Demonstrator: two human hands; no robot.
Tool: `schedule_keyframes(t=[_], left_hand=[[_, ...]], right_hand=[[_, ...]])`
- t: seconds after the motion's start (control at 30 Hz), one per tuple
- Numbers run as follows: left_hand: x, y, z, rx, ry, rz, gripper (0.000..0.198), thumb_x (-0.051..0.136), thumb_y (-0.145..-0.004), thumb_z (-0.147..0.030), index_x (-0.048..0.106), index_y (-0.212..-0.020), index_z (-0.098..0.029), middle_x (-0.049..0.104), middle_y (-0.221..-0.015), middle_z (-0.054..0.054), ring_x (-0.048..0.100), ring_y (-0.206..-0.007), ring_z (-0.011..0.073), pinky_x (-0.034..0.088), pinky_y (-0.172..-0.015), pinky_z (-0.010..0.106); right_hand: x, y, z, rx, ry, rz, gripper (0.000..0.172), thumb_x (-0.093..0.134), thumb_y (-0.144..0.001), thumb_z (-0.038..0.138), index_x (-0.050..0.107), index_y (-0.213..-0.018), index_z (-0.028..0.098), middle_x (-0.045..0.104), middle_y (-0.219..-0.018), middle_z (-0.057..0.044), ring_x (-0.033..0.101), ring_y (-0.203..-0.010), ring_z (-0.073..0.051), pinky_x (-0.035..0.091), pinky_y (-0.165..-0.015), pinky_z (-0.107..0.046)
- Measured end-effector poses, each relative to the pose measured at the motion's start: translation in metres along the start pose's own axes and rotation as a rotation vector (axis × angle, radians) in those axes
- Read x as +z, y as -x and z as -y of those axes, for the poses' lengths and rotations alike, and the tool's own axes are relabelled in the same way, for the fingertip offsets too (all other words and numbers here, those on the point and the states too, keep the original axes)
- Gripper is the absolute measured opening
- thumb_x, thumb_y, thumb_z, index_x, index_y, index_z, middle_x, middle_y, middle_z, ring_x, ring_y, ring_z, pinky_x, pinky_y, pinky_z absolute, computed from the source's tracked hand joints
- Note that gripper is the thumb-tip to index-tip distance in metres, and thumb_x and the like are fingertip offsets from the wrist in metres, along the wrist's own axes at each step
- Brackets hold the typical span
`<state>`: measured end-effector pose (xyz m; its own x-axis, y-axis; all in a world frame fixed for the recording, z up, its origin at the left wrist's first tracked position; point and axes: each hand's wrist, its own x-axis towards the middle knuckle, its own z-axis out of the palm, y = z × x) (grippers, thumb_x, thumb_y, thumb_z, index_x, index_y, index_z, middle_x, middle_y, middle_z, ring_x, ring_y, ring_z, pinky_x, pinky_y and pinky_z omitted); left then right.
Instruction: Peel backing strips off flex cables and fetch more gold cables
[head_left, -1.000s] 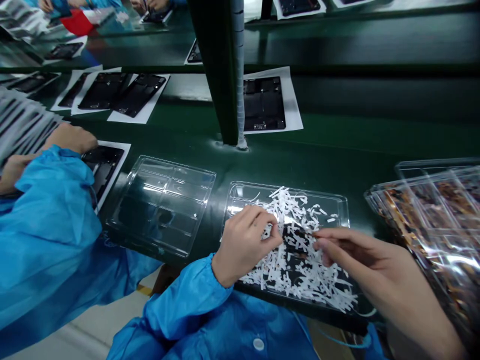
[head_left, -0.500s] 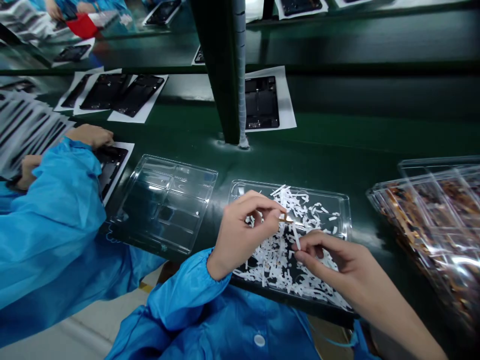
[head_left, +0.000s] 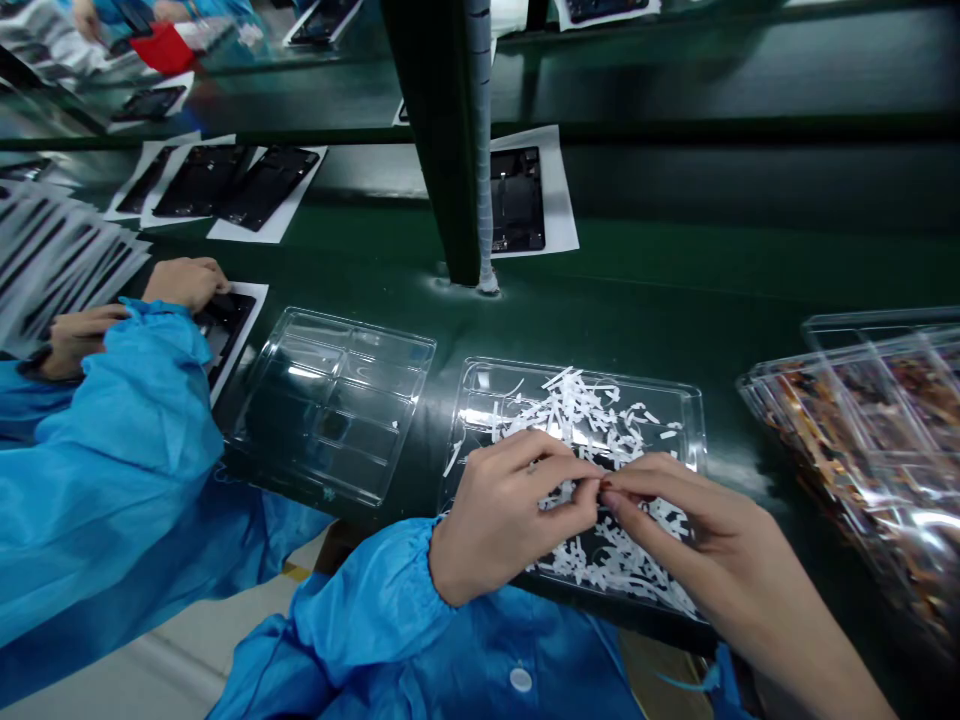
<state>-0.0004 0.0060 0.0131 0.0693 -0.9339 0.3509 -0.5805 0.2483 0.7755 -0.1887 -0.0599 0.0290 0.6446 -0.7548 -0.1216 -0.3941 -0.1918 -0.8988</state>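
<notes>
Over a clear plastic tray (head_left: 694, 400) strewn with white paper strips (head_left: 574, 400), my two hands meet at the fingertips. My left hand (head_left: 517, 505) is closed in a pinch on a small orange-brown flex cable (head_left: 606, 484), nearly all of it hidden by the fingers. Thumb and forefinger of my right hand (head_left: 682, 520) are also pinched together, right against that cable; what they grip is hidden. To the left lies a second clear tray (head_left: 337, 400) with molded compartments.
At right stands a stack of clear trays (head_left: 870, 420) holding orange-brown flex cables. A green post (head_left: 442, 150) rises ahead. Black device housings (head_left: 517, 200) lie on white sheets along the line. A co-worker's blue sleeve (head_left: 112, 450) is close on the left, beside stacked sheets (head_left: 60, 260).
My left hand has moved right and down, and the fingertips now touch. The white strip in my right hand is out of sight. The housings beyond have shifted slightly left.
</notes>
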Motion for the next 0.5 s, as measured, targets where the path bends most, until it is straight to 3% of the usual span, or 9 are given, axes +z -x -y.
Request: schedule_keyframes(t=[0.2, 0.3, 0.37, 0.5], left_hand=[[0.001, 0.001, 0.004, 0.002, -0.044, 0.071, 0.008, 0.065, -0.090, -0.011, 0.072, -0.093, -0.014, 0.070, -0.090, 0.003, 0.068, -0.081, 0.0143, 0.056, -0.068, 0.026], [-0.004, 0.003, 0.002, -0.081, 0.016, -0.011, 0.003, 0.069, -0.089, -0.012, 0.069, -0.091, -0.015, 0.067, -0.088, 0.002, 0.065, -0.078, 0.0120, 0.055, -0.068, 0.024], [-0.007, 0.005, 0.002, -0.099, 0.029, -0.055, 0.006, 0.073, -0.090, -0.015, 0.070, -0.095, -0.015, 0.067, -0.090, 0.003, 0.065, -0.079, 0.0115, 0.055, -0.069, 0.023], [-0.007, 0.009, 0.004, -0.019, 0.067, 0.004, 0.015, 0.072, -0.093, -0.017, 0.073, -0.108, -0.016, 0.071, -0.099, 0.005, 0.069, -0.090, 0.0136, 0.058, -0.079, 0.026]], right_hand=[[0.000, 0.002, 0.008, -0.034, 0.075, -0.058, 0.015, 0.064, -0.099, 0.030, 0.075, -0.109, 0.030, 0.070, -0.096, 0.000, 0.066, -0.086, -0.015, 0.052, -0.071, -0.025], [-0.001, 0.002, 0.012, -0.016, 0.071, -0.069, 0.014, 0.062, -0.100, 0.027, 0.075, -0.106, 0.028, 0.069, -0.093, 0.000, 0.065, -0.084, -0.014, 0.051, -0.071, -0.025], [0.000, 0.002, 0.014, 0.000, 0.057, -0.053, 0.016, 0.061, -0.100, 0.025, 0.075, -0.106, 0.027, 0.068, -0.092, 0.000, 0.063, -0.083, -0.013, 0.049, -0.071, -0.026], [0.006, 0.002, 0.016, -0.008, 0.039, -0.026, 0.019, 0.058, -0.101, 0.023, 0.075, -0.109, 0.025, 0.067, -0.092, -0.001, 0.062, -0.084, -0.014, 0.049, -0.073, -0.028]])
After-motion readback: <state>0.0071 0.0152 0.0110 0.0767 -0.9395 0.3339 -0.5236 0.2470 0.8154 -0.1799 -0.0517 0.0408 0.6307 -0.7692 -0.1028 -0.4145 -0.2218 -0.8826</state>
